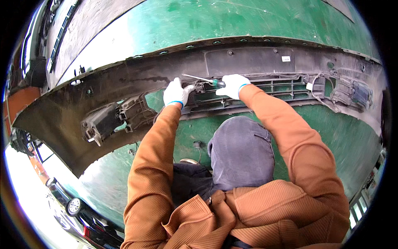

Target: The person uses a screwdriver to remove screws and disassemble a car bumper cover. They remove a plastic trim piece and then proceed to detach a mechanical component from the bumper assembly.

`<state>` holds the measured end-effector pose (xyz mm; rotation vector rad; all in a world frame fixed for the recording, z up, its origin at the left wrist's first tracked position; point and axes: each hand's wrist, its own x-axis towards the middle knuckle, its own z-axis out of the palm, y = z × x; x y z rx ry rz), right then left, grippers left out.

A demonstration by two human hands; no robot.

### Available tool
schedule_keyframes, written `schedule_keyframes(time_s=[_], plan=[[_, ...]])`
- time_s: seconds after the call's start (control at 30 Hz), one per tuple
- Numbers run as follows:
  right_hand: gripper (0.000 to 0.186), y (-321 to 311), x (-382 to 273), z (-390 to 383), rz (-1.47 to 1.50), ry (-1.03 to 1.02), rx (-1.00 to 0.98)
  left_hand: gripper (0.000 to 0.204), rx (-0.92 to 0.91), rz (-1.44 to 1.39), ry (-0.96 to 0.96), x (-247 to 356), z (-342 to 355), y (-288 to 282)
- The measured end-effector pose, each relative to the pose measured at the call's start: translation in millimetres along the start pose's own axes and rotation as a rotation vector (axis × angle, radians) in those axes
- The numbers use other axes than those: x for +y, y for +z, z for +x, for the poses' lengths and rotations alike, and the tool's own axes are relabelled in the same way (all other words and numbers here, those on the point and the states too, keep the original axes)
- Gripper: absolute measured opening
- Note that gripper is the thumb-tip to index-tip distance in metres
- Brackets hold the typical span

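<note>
A dark, dirty car bumper (174, 65) lies across the floor, its ribbed inner side facing up. My right hand (234, 86), in a white glove, is closed round the green and black handle of a screwdriver (215, 83). Its thin metal shaft points left, the tip raised near my left hand. Also gloved in white, my left hand (175, 93) grips the bumper at the left end of the grille (282, 88), thumb and forefinger apart around a small bracket (200, 87). The remaining left fingers are partly hidden.
A black lamp-like housing (101, 121) sits in the bumper's left end, another fitting (360, 94) in its right. A pale cable (321, 97) loops near the right end. Small dark connectors (197, 144) lie on the green floor (186, 133). A dark car (78, 207) stands lower left.
</note>
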<state>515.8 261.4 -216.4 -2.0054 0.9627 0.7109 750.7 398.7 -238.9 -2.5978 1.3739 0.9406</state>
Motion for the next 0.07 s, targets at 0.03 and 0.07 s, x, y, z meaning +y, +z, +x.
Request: schedule_keyframes(time_s=[0.03,0.07], plan=[[0.062,-17.9,-4.8,-9.6,-0.035,-0.004,-0.064,0.071,0.037,-0.018,0.005,-2.3,-2.5,6.5],[0.064,-24.7,0.5,-9.4,-0.034,-0.038,-0.049,0.072,0.013,-0.014,-0.007,-3.4,-3.8,9.7]])
